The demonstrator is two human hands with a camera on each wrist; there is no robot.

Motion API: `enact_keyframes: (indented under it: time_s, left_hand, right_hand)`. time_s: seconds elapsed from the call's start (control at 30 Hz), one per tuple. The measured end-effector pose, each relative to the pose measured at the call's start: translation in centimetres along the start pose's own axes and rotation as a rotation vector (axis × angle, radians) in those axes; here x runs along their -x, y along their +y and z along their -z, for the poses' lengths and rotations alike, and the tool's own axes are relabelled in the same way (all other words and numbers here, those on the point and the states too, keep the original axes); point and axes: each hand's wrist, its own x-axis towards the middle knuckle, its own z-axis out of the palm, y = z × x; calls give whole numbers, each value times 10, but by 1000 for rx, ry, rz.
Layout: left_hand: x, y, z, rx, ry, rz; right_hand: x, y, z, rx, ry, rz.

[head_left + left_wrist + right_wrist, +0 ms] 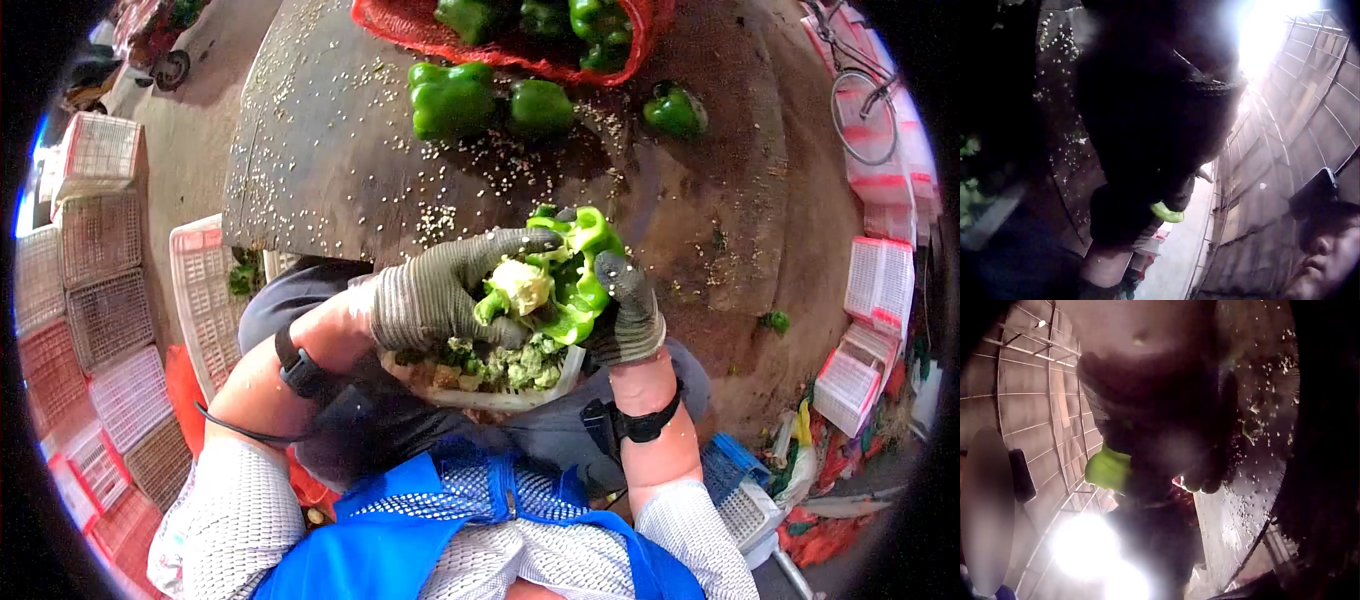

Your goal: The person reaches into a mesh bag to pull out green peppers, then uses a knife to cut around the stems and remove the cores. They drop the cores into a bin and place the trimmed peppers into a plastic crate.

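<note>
Both gloved hands hold a torn-open green bell pepper (590, 240) above my lap. My left hand (430, 290) curls round its left side, where the pale seedy core (525, 285) with its green stem shows between thumb and fingers. On the other side, my right hand (630, 315) grips the hollow pepper wall, thumb at its edge. Just below, a pale container (480, 400) holds several seedy pepper cores (530, 368). Both wrist views are dark; a bit of pepper wall shows beside the left hand (1154, 150) and the right hand (1160, 425).
Beyond the hands is a wooden board (330, 170) strewn with seeds. Whole peppers (450, 100) lie on it near a red net bag (500, 50) of more peppers. Plastic crates (110, 310) are stacked at left; a white crate (200, 300) stands by my left knee.
</note>
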Motion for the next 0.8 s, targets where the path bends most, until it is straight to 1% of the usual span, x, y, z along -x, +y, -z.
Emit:
enact_keyframes:
  time_s: [0.03, 0.07, 0.13, 0.17, 0.2, 0.23, 0.27, 0.3, 0.33, 0.37, 0.43, 0.47, 0.5, 0.53, 0.57, 0.6, 0.63, 0.67, 0.73, 0.77, 0.8]
  left_hand:
    - [-1, 4, 1, -16, -23, 71]
    - [1, 2, 3, -99, -28, 55]
    - [5, 10, 6, -192, -60, 167]
    - [11, 2, 8, -281, -34, 109]
    - [13, -2, 10, -291, -23, 134]
    - [15, -6, 11, -302, -10, 159]
    - [19, -2, 10, -454, -42, 117]
    - [23, 2, 10, -605, -67, 71]
    - [22, -25, 20, -703, -75, 112]
    - [21, -53, 31, -802, -88, 154]
    - [21, -26, 10, -1329, -118, 103]
    - [25, -11, -5, -1386, 14, -11]
    - [25, -8, -14, -1392, 149, -223]
    - [25, -6, -26, -1387, 279, -433]
    - [24, -9, -36, -1499, 330, -563]
    - [26, -2, -50, -1482, 277, -592]
    - [20, -6, -58, -1501, 286, -667]
    - [18, -13, -60, -1521, 295, -742]
    - [28, -16, -53, -1474, 323, -744]
    - [37, -16, -52, -1449, 336, -739]
    - [53, -6, -65, -1370, 427, -734]
  right_hand:
    - [-1, 2, 7, -7, -3, 0]
    - [-2, 2, 13, 76, 42, 7]
    - [-2, 7, 16, 75, 94, 22]
    - [0, 7, 16, 16, 87, -20]
    - [-6, 11, 25, 62, 71, 11]
    - [-9, 11, 30, -4, 34, 19]
    - [-11, 8, 30, -69, -6, 26]
    - [-9, 2, 20, -59, -1, 66]
    - [-12, 1, 17, -164, -98, 129]
    - [-13, 0, 21, -180, -68, 122]
    - [-12, 1, 31, -216, -48, 116]
    - [-11, 4, 33, -238, -61, 113]
    - [-11, 5, 25, -232, -109, 131]
    - [-4, 7, 15, -86, -77, 177]
    - [-1, 14, 20, -160, -152, 115]
    - [3, 19, 18, -230, -227, 50]
    - [17, 27, 12, -143, -158, 46]
    - [21, 32, 6, -189, -56, -44]
    - [18, 41, 4, -127, -65, 29]
    - [19, 41, 7, -184, -216, -16]
    - [21, 42, 12, -249, -360, -68]
